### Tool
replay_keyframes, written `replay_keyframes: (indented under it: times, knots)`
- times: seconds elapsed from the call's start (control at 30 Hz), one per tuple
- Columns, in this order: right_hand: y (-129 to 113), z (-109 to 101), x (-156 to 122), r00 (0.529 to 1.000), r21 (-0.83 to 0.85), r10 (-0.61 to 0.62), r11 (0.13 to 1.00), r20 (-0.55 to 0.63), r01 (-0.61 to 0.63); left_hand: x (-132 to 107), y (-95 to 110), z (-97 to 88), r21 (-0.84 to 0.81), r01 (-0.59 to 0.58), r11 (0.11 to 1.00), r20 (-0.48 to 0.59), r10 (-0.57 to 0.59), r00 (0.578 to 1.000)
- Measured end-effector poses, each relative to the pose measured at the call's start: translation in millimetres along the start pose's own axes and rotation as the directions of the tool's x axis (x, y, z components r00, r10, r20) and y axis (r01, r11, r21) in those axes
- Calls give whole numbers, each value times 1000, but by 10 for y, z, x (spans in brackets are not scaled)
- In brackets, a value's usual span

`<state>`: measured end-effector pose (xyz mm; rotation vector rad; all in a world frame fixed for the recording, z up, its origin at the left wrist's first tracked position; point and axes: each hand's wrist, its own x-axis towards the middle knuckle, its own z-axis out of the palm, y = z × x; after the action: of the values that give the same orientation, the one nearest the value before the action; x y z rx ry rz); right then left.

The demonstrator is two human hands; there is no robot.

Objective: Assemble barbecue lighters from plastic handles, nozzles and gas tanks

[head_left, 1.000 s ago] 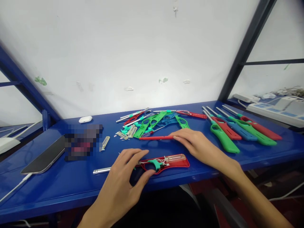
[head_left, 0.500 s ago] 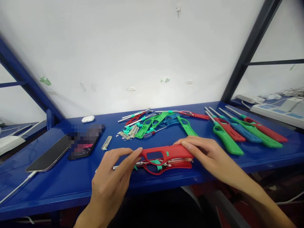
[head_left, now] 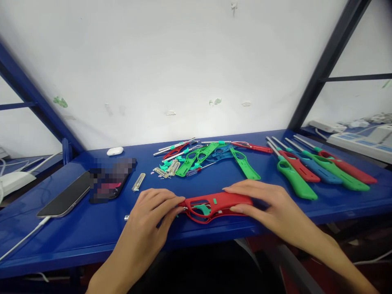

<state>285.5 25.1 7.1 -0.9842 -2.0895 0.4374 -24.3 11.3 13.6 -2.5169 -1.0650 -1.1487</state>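
A red lighter body (head_left: 216, 204), its cover half laid onto the lower half, lies near the front edge of the blue shelf (head_left: 92, 228). My left hand (head_left: 150, 222) pinches its nozzle end with fingers pressed together. My right hand (head_left: 266, 204) lies over its handle end, fingers curled round it. A short piece of the metal tube (head_left: 126, 217) sticks out left of my left hand.
Behind lies a pile of green, red and blue lighter shells and metal parts (head_left: 199, 157). Several finished lighters (head_left: 309, 167) lie in a row at the right. A phone (head_left: 65, 199) on a cable, a blurred object (head_left: 112, 179) and white earbud case (head_left: 114, 151) sit at the left.
My right hand picked up the red cover from behind and brought it over the open red half. Both hands now press the two halves together on the shelf.
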Motion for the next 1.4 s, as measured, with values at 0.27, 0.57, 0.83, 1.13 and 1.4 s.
replay_keyframes:
  times: [0.27,0.57,0.83,1.13,1.4]
  knots:
    - [45,61,-17,997,-97,-57,993,43,61,-87,-40,-12,-41,95,995,101,-91,991]
    - [33,60,-35,997,-85,-12,996,81,19,-111,-27,1,-53,153,987,147,-144,979]
    - [7,54,-33,996,-79,6,997,92,1,-109,10,4,-37,182,983,148,-175,973]
    - [-15,52,-32,994,-84,52,996,96,-44,-96,50,8,-30,176,984,137,-171,976]
    - [-17,54,-32,989,-121,86,990,116,-72,-69,59,16,-55,157,986,146,-147,978]
